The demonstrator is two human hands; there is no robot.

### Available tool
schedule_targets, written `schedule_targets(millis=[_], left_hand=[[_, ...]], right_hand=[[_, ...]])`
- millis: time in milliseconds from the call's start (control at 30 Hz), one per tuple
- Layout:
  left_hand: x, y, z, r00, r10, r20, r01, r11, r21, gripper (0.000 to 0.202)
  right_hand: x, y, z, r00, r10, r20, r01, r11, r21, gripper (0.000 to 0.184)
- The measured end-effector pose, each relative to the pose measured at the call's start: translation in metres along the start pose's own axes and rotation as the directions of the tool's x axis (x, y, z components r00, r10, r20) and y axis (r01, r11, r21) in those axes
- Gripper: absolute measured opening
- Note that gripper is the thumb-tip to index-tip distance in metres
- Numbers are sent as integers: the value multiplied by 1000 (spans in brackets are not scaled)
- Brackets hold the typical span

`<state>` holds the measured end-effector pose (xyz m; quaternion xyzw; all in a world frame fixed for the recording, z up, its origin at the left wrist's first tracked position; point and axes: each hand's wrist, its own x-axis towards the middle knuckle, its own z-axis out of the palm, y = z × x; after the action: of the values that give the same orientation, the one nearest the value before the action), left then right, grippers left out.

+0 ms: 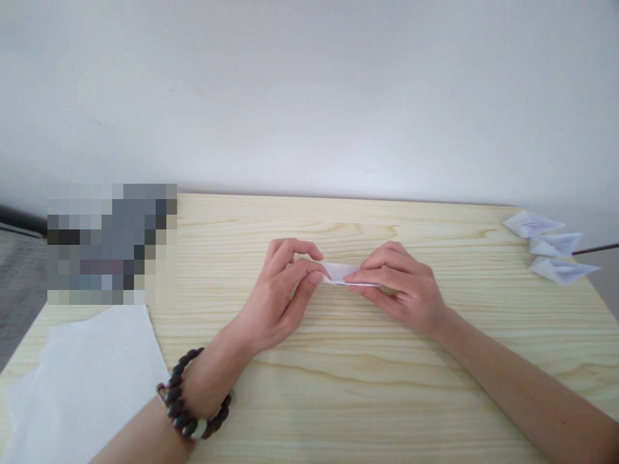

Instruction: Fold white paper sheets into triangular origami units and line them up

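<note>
Left hand [285,290] and right hand [411,290] pinch a folded white paper [340,272] at its two ends.
Thumbs and fingers are closed on it, around the middle of the wooden table [338,380]; they hide much of it, so its exact folds are hard to tell. A beaded bracelet [176,394] circles the left wrist, near white sheets [91,380]; three boat-shaped paper pieces [556,245] sit by the far right corner.

Matt folded paper [339,272]; smooth wood-grained tabletop [319,399]; glossy bracelet beads [180,421]
</note>
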<state>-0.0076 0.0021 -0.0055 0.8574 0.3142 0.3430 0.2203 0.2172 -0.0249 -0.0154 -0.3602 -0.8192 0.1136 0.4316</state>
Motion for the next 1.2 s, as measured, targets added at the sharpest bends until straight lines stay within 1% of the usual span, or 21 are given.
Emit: schedule_targets(millis=[100,167,267,433,567,767,900,1067,1200], left_hand=[[0,0,3,1000,6,-7,-6,999,38,14],[1,-1,5,998,16,-56,-12,998,69,13],[1,-1,6,990,64,-122,-50,992,114,18],[0,0,3,988,120,-97,-105,983,152,14],[0,1,4,980,159,-117,-132,970,206,22],[3,3,4,971,128,-200,-80,969,235,24],[2,4,4,958,119,-262,-53,968,244,23],[0,3,4,965,130,-228,-60,955,292,17],[0,3,5,967,153,-202,-86,948,307,23]], right_hand=[[0,-1,0,1000,7,-3,-7,1000,8,13],[1,-2,0,1000,13,-5,-13,1000,14,12],[1,-3,0,1000,9,-14,-9,1000,14,10],[1,-4,0,997,42,-60,-43,999,-22,7],[1,-4,1,994,47,-95,-50,998,-30,6],[0,-2,0,999,20,-50,-20,1000,-2,10],[-1,-2,1,999,26,-43,-26,1000,0,11],[-1,-2,0,999,31,-39,-31,1000,-4,11],[0,-3,-1,999,13,-32,-13,1000,-11,10]])
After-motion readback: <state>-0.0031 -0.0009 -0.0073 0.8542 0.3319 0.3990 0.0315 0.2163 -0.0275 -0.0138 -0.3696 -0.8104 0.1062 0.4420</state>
